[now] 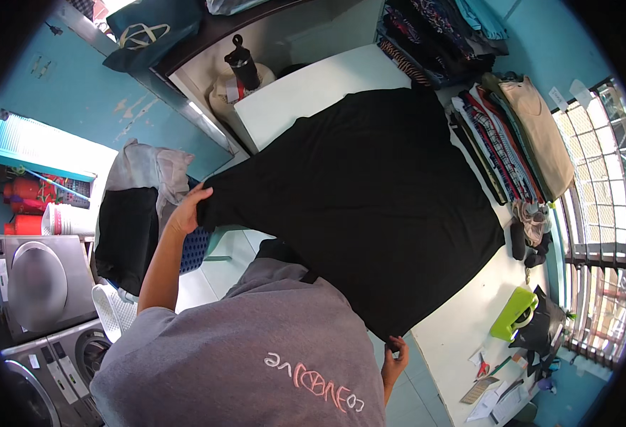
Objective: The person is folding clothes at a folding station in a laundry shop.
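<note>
A large black cloth garment [366, 197], possibly a shirt, lies spread over the white table and hangs over its near edge beside my body. At its left end, my left hand [187, 207] is closed on a narrow part that looks like a sleeve. My right hand [396, 355] pinches the garment's lower corner between thumb and fingers, past the table's edge. The cloth is stretched fairly flat between both hands, with slight creases. The part nearest my waist is partly hidden by my grey shirt.
Folded clothes [537, 133] stand in stacks along the table's far right side. A green tape dispenser [513, 315], scissors [483, 368] and papers [486, 403] lie on the white table [452, 341]. At left are a blue basket [193, 251] with clothes and metal front-loading machines [40, 283].
</note>
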Demonstrator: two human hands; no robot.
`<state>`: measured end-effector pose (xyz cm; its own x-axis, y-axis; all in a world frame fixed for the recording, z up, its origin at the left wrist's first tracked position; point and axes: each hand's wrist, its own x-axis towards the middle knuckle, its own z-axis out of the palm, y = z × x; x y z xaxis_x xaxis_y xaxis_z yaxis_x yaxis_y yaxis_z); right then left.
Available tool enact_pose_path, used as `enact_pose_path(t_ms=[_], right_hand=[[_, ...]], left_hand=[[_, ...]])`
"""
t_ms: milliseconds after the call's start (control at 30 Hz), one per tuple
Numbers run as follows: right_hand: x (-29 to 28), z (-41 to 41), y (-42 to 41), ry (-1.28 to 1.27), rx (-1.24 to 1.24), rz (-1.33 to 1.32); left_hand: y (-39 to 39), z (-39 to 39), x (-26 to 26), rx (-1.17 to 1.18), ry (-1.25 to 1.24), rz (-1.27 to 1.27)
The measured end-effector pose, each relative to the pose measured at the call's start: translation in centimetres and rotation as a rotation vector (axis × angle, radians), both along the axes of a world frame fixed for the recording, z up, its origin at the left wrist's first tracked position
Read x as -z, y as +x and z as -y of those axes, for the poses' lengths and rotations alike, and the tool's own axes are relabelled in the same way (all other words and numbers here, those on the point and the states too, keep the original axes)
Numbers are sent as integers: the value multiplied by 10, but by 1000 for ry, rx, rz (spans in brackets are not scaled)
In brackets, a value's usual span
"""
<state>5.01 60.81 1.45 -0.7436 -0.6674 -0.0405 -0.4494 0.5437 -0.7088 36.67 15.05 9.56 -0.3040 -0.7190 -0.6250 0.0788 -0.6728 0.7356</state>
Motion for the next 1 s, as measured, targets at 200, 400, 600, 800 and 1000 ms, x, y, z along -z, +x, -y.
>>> enact_pose_path(t_ms=[200,400,600,800,1000], right_hand=[[0,18,-35,-408,518,534],[13,53,-100,-560,649,519],[37,79,-137,-530,754,488],[29,81,-136,-512,798,518],[39,80,-169,-489,752,496]], left_hand=[[-101,51,-40,133,-148,-186],[-230,124,-39,405,-165,-204],[-300,170,10,384,41,-106],[-305,180,19,412,106,-264],[-367,182,1,523,-154,-228]])
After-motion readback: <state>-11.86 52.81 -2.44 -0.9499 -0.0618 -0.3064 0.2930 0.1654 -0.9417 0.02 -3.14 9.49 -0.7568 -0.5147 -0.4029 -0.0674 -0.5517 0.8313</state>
